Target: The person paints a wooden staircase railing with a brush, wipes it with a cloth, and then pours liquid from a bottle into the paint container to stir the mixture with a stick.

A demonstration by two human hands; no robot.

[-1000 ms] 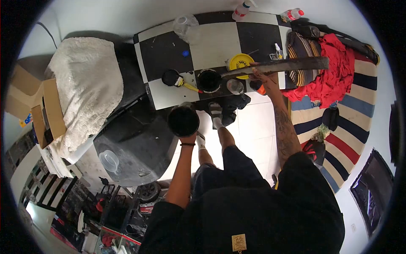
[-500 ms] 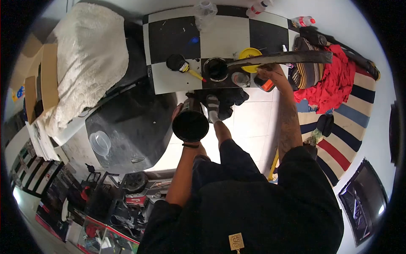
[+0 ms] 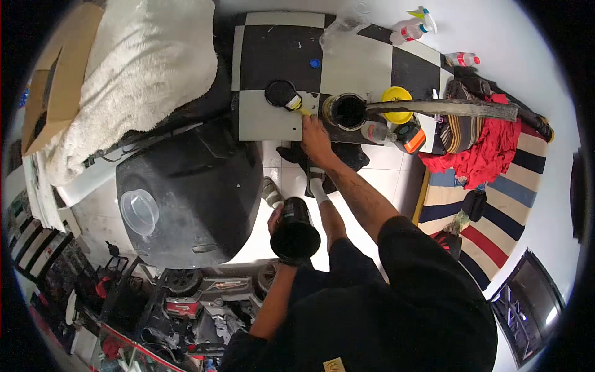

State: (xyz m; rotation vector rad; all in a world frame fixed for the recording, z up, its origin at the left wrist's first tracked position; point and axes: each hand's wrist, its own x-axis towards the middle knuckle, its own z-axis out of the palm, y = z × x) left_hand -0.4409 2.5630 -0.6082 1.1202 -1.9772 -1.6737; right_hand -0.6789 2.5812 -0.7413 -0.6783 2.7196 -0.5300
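My left hand (image 3: 274, 221) is wrapped round the side of a dark cylindrical container (image 3: 295, 239), tilted so its wide black mouth faces me. At the table's near edge my right hand (image 3: 317, 139) has its fingers closed on the yellow handle of a paintbrush (image 3: 295, 102). The brush's head lies at a round black lid (image 3: 279, 90). Just right of that hand stands an open can (image 3: 345, 113) with black content. A long, dark-smeared strip (image 3: 446, 108) reaches from the can's rim over a yellow lid (image 3: 396, 102) towards the clothes.
A clear bottle (image 3: 375, 131) and an orange-and-black item (image 3: 410, 136) sit near the front edge of the checkered table (image 3: 266, 127). A spray bottle (image 3: 414, 28) stands at the back. Left is a black panel (image 3: 192, 192) bearing a clear tub (image 3: 139, 212); right, a striped seat (image 3: 496, 211).
My right hand has let go of the long strip and moved left to the paintbrush handle. The container in my left hand is lower and slightly further right in view.
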